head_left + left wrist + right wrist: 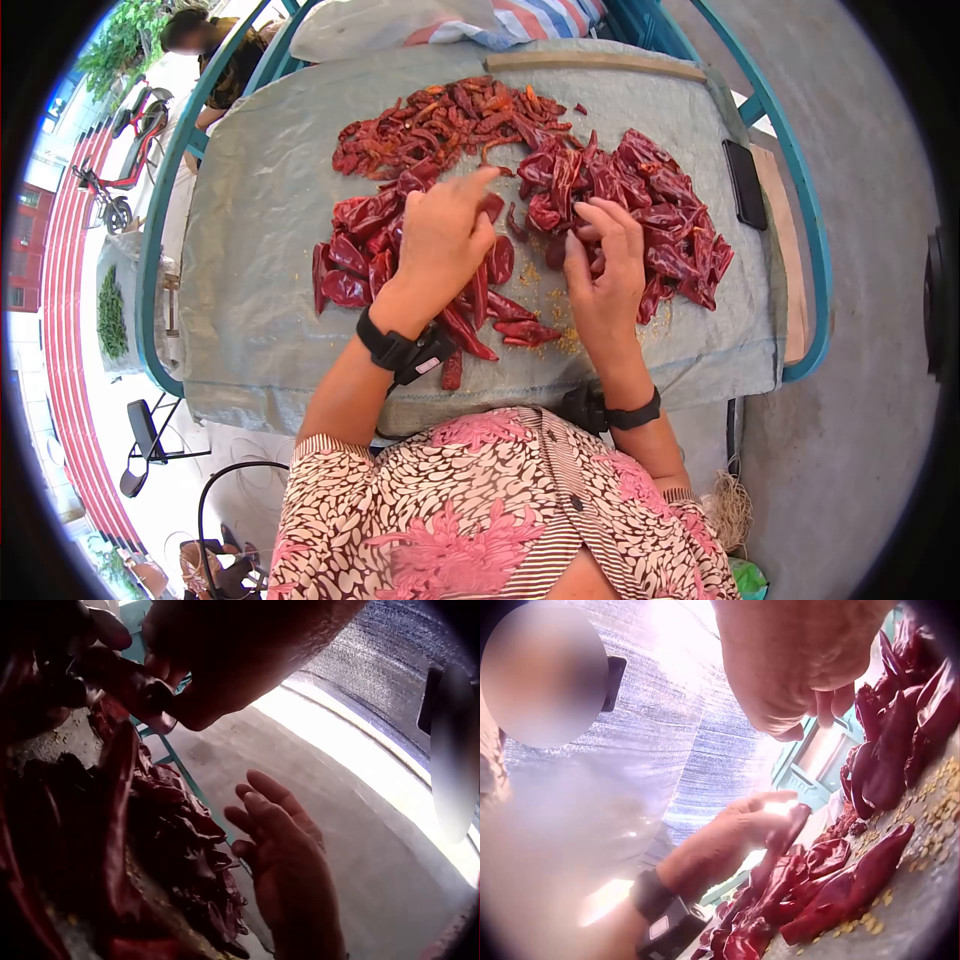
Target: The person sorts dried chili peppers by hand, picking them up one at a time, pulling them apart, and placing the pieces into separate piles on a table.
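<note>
A patterned sleeve [330,470] is filling the near edge. Just left of the scattered seeds [530,272] on the desk [260,250], the left hand [440,245] is pinching a dried chili [139,686] that is slanting down toward them. Just right of the seeds, the right hand [603,270] is hovering with its fingers loosely parted and empty.

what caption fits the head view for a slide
Left hand pinches a chilli, right hand beside it, over dried red chillies heaped on a grey sheet.
</note>
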Motion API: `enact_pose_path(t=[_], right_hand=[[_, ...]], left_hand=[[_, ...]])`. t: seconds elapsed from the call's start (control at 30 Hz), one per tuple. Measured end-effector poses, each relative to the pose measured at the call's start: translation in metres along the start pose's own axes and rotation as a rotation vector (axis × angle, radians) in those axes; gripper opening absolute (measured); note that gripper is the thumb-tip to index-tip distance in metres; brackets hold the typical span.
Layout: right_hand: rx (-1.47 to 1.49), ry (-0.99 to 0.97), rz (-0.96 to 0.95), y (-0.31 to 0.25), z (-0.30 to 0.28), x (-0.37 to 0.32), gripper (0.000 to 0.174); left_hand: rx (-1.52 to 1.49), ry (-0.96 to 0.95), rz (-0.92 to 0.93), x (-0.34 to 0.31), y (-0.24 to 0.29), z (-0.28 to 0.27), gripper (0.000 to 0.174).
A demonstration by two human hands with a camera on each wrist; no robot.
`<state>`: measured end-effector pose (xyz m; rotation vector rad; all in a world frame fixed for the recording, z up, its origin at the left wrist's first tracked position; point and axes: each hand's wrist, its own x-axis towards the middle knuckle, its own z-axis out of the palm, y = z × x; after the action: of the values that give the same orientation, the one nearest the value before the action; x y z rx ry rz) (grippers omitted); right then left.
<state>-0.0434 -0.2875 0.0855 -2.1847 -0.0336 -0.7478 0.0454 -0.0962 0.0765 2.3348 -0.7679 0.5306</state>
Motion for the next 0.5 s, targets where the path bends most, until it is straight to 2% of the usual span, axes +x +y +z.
enact_pose_path(t=[0.03, 0.1, 0.13, 0.23, 0.27, 0.37, 0.47, 0.5], right_hand=[[0.133, -0.049, 0.067, -0.005, 0.001, -0.003, 0.043], [0.213, -0.155, 0.060, -0.011, 0.008, -0.006, 0.047], [0.249, -0.188, 0.067, -0.016, 0.012, -0.009, 0.048], [0.301, -0.245, 0.068, -0.018, 0.022, -0.013, 0.051], [0.307, -0.259, 0.065, -0.016, 0.025, -0.014, 0.051], [0.160, -0.221, 0.011, -0.016, 0.014, -0.002, 0.050], [-0.062, -0.078, -0.066, -0.005, 0.011, 0.009, 0.052], [-0.144, -0.037, -0.099, -0.006, 0.009, 0.014, 0.053]], left_hand=[[-0.130, 0.007, -0.079, 0.002, 0.006, -0.007, 0.045], [-0.386, 0.027, -0.240, 0.004, 0.021, -0.025, 0.044], [-0.433, -0.037, -0.219, 0.005, 0.026, -0.034, 0.039], [-0.842, -0.171, -0.409, -0.001, 0.031, -0.038, 0.036], [-0.891, -0.176, -0.429, -0.003, 0.029, -0.036, 0.035], [-0.778, -0.036, -0.390, -0.009, 0.021, -0.025, 0.040], [-0.313, -0.218, -0.319, -0.019, 0.011, -0.025, 0.050], [-0.241, -0.217, -0.251, -0.024, 0.009, -0.017, 0.054]])
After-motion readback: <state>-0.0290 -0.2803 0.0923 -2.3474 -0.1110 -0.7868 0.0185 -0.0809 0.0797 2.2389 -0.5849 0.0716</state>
